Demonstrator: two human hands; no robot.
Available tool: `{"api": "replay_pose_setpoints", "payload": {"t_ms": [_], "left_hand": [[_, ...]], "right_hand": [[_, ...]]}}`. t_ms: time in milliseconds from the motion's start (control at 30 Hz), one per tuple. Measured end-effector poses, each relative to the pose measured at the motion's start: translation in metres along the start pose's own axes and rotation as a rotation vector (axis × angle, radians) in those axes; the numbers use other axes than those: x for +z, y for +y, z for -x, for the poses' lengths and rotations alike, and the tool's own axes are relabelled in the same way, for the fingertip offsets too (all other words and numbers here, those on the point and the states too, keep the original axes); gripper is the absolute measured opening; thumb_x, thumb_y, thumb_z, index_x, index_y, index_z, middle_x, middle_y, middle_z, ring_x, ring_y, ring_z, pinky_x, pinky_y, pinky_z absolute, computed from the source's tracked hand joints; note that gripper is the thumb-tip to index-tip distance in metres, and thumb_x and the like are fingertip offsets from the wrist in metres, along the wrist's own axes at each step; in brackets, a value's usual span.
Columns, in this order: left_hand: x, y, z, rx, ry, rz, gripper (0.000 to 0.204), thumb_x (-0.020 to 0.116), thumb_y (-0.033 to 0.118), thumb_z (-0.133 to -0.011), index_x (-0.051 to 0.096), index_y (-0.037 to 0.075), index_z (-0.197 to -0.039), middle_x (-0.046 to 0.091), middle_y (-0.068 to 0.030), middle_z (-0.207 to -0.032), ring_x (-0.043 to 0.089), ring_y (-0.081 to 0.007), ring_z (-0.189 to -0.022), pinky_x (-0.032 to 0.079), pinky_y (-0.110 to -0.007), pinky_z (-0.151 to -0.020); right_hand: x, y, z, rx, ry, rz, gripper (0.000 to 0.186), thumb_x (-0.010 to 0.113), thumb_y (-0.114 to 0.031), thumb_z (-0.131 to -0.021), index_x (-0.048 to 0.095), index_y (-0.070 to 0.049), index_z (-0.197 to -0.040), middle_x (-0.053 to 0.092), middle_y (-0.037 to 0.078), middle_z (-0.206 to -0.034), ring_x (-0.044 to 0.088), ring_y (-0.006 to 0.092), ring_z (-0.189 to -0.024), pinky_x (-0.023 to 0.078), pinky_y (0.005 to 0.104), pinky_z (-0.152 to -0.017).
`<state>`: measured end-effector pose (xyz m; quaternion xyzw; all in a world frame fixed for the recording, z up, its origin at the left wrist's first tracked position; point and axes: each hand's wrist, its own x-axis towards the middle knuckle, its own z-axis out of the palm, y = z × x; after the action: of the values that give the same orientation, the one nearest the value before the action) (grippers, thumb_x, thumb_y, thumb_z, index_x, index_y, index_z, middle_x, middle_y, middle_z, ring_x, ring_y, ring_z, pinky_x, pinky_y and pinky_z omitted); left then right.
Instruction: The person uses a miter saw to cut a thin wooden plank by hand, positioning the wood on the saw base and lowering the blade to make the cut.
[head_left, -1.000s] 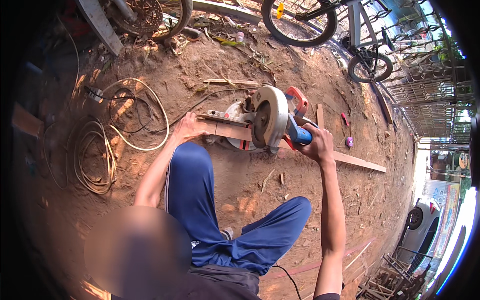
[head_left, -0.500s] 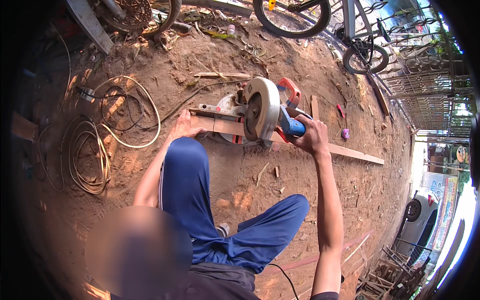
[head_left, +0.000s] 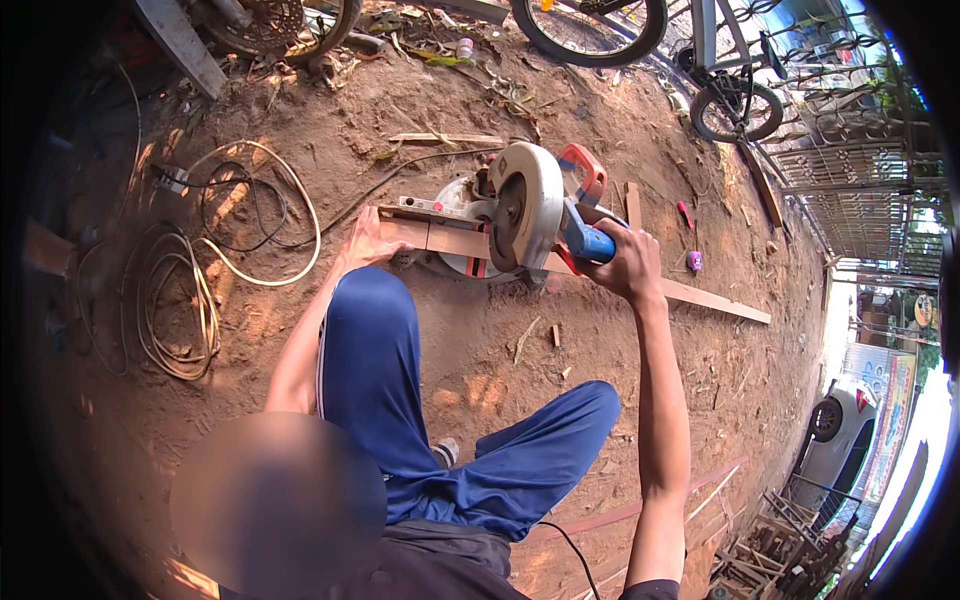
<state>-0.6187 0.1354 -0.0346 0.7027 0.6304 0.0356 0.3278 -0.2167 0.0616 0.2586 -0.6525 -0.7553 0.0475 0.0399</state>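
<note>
Hands apart: left hand (head_left: 375, 244) clamped on board (head_left: 457, 241) end, right hand (head_left: 632, 262) wrapped round saw handle (head_left: 592, 243). Board lies across saw base (head_left: 458, 267); best held tight against fence (head_left: 428, 207), left hand clear of saw head (head_left: 541, 200).

And here are the trousers (head_left: 370, 330), deep blue, loose and softly creased, a thin pale stripe (head_left: 323, 360) running down the outer left leg! Above them, a dark top (head_left: 455, 570), near black, its right sleeve (head_left: 655, 590) short, leaving the forearm (head_left: 664, 430) bare. Down low, greyish footwear (head_left: 446, 453) with darker banding, too small to tell sock from shoe!
</note>
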Motion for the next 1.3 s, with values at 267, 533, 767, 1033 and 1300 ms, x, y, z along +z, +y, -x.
{"api": "replay_pose_setpoints", "payload": {"t_ms": [267,533,767,1033,1300], "left_hand": [[-0.010,0.004,0.008,-0.011,0.076,0.029,0.137,0.083,0.073,-0.067,0.026,-0.013,-0.156,0.030,-0.0350,-0.161,0.033,-0.0459,-0.151,0.037,-0.049,-0.123],[-0.021,0.013,0.010,0.000,0.238,0.071,0.125,0.097,0.059,-0.055,0.039,-0.015,-0.138,0.051,-0.0379,-0.133,0.057,-0.0496,-0.123,0.053,-0.052,-0.103],[-0.024,0.018,0.006,-0.062,0.223,0.239,0.117,0.103,0.053,-0.046,0.040,-0.009,-0.123,0.054,-0.0360,-0.124,0.057,-0.0453,-0.121,0.053,-0.050,-0.101],[-0.021,0.002,0.001,-0.017,0.332,0.174,0.118,0.102,0.058,-0.045,0.040,-0.006,-0.122,0.054,-0.0296,-0.121,0.058,-0.0435,-0.115,0.052,-0.050,-0.099],[-0.014,0.010,0.002,0.001,0.271,0.230,0.116,0.102,0.054,-0.052,0.034,-0.006,-0.125,0.051,-0.0283,-0.120,0.057,-0.0435,-0.116,0.051,-0.050,-0.100]], "right_hand": [[0.000,-0.002,-0.001,-0.003,0.012,-0.001,0.048,0.086,-0.053,-0.069,0.073,-0.018,-0.099,0.076,0.013,-0.084,0.075,0.0342,-0.079,0.059,0.0470,-0.074],[0.004,0.003,-0.003,-0.023,0.026,-0.015,0.052,0.086,-0.054,-0.069,0.075,-0.017,-0.104,0.076,0.013,-0.086,0.075,0.0345,-0.081,0.059,0.0458,-0.076],[0.009,0.009,0.002,-0.014,0.025,-0.024,0.054,0.087,-0.054,-0.067,0.075,-0.017,-0.105,0.077,0.013,-0.087,0.075,0.0342,-0.082,0.060,0.0449,-0.078],[0.005,0.005,-0.001,-0.019,0.026,-0.027,0.050,0.087,-0.049,-0.068,0.075,-0.017,-0.104,0.077,0.014,-0.087,0.075,0.0345,-0.082,0.060,0.0452,-0.077],[0.001,0.005,0.001,0.001,-0.001,-0.010,0.052,0.087,-0.052,-0.067,0.075,-0.018,-0.104,0.077,0.013,-0.087,0.075,0.0338,-0.082,0.060,0.0456,-0.077]]}}
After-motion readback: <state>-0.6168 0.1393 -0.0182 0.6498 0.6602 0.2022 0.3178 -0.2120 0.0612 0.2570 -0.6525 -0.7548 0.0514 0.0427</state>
